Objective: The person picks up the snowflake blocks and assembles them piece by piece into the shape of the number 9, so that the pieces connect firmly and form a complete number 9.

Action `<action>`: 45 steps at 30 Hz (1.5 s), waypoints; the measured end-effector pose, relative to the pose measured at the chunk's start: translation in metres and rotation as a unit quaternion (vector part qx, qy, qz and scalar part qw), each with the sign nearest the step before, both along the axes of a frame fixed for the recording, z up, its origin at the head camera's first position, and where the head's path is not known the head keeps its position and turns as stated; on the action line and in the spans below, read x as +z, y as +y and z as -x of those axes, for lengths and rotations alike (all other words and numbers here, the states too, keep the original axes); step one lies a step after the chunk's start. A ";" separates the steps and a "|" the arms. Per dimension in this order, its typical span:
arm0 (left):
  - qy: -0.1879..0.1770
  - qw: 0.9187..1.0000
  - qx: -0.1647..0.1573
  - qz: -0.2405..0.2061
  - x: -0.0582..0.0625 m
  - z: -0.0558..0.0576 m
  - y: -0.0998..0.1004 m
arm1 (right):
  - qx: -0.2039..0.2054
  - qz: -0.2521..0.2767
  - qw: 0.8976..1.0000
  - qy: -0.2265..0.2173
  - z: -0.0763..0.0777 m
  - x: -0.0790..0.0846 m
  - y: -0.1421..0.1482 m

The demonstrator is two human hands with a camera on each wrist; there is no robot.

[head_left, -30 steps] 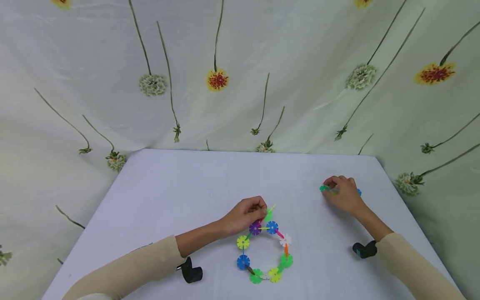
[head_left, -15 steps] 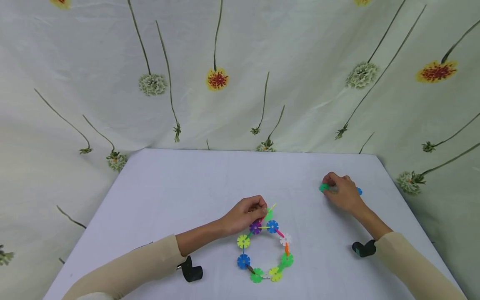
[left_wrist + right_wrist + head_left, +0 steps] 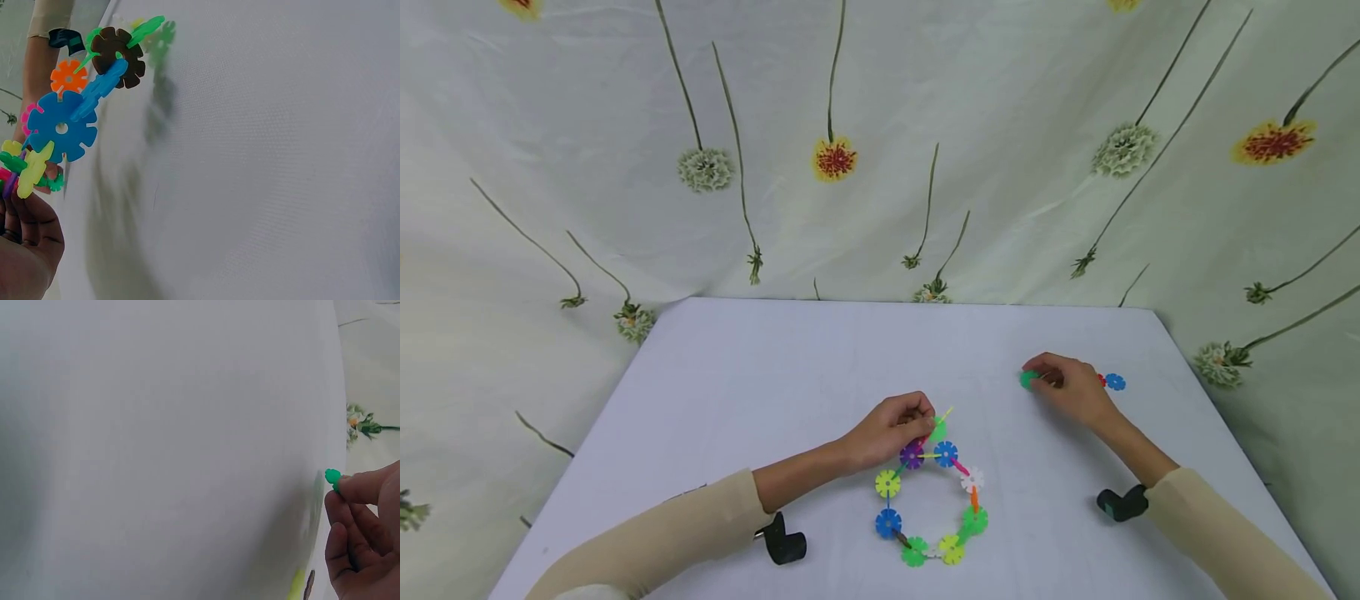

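Interlocking snowflake discs of many colours form a closed ring [image 3: 888, 523] in the lower middle of the head view. At its top my left hand [image 3: 891, 429] pinches discs, with a light green disc [image 3: 938, 429] and a thin yellow edge showing past the fingertips. In the left wrist view the ring's blue disc [image 3: 61, 128] and brown disc [image 3: 103, 47] stretch up from the left hand [image 3: 28, 244]. Further right, my right hand [image 3: 1067, 387] holds a small green disc [image 3: 1028, 380] between thumb and fingertips. The right wrist view also has this green disc [image 3: 332, 477] in the pinch.
A blue disc [image 3: 1116, 382] and a partly hidden red disc [image 3: 1102, 380] lie behind the right hand. A yellow disc [image 3: 296, 585] and a brown disc [image 3: 309, 584] show at the lower edge of the right wrist view. Flower-printed cloth [image 3: 880, 233] hangs behind the white table [image 3: 737, 358].
My right hand has moved left with the green disc, uncovering the blue disc and part of the red one. The left hand and the ring stay nearly where they were.
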State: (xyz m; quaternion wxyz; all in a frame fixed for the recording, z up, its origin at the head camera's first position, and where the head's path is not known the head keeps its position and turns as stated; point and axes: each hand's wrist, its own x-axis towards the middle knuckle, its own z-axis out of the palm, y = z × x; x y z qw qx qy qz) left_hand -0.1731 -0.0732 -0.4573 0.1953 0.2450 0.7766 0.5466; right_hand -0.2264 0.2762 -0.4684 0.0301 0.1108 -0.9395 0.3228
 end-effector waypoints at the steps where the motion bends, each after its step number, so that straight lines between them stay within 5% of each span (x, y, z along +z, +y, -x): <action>1: 0.001 1.000 0.000 0.000 -0.001 0.000 0.000 | 0.007 0.004 1.000 -0.002 -0.001 0.001 -0.004; 10: 0.005 1.000 0.001 -0.002 0.001 -0.001 0.002 | 0.071 0.077 0.994 -0.037 -0.022 0.012 -0.048; 17: 0.001 1.000 0.004 0.003 -0.001 0.001 0.001 | 0.103 0.184 0.972 -0.103 -0.035 0.027 -0.070; 22: -0.003 1.000 0.003 0.004 -0.002 0.001 0.000 | 0.120 0.226 0.960 -0.111 -0.041 0.033 -0.080; 45: 0.029 0.999 -0.010 0.016 0.000 -0.002 0.000 | 0.155 0.236 0.954 -0.103 -0.045 0.036 -0.092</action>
